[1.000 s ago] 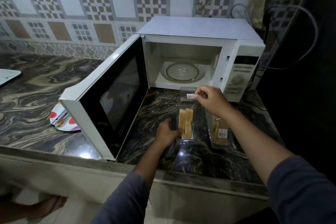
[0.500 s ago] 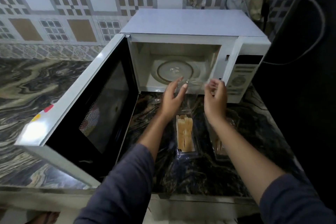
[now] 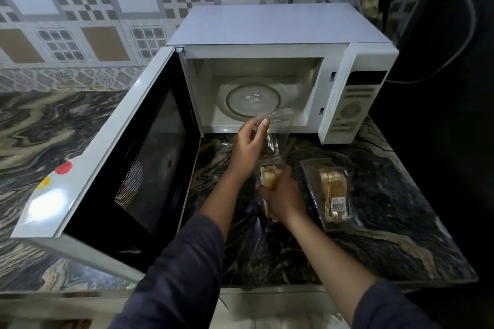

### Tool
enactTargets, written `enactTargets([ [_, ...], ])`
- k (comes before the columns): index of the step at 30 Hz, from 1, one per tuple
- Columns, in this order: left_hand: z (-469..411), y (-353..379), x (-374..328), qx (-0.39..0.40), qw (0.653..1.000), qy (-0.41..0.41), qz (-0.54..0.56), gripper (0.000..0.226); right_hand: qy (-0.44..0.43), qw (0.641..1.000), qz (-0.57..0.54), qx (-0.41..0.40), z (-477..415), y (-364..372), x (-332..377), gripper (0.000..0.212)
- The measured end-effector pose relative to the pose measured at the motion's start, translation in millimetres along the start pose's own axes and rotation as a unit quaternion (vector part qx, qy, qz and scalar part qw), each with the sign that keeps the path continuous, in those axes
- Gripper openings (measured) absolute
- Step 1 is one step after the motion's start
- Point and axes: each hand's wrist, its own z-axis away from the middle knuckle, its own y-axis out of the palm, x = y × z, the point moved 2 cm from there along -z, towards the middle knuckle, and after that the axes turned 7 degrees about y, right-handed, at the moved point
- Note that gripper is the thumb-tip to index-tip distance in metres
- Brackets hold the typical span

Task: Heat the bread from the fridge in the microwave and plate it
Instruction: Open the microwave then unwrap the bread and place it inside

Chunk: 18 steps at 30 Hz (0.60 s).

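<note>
Presently the left hand point(image 3: 247, 145) pinches the clear lid point(image 3: 272, 139) up and back, evidently to give access; the right hand point(image 3: 282, 196) closes around the bread point(image 3: 270, 177) in its tray on the worktop point(image 3: 387, 235), before the open microwave point(image 3: 267, 88).

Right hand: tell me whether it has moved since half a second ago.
Yes. The right hand has dropped from near the microwave opening toward the person, and now closes on the bread in the open pack.

Two bare forearms, dark navy long sleeves pushed up, left hand point(image 3: 247, 147), right hand point(image 3: 283, 195)
</note>
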Motion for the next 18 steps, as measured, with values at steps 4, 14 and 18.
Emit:
enactTargets([
  [4, 1, -3, -3, 0.006, 1.000, 0.012, 0.001, 0.021, 0.020, 1.000, -0.009, -0.010, 4, -6, 5, 0.062],
  [14, 5, -9, -2, -0.010, 1.000, 0.020, -0.007, 0.020, 0.108, 0.972, -0.200, 0.064, -7, -51, -4, 0.031],
  [18, 5, -10, -5, -0.011, 0.999, 0.033, -0.009, 0.021, 0.095, 0.979, -0.176, 0.045, -9, -88, -3, 0.029],
])
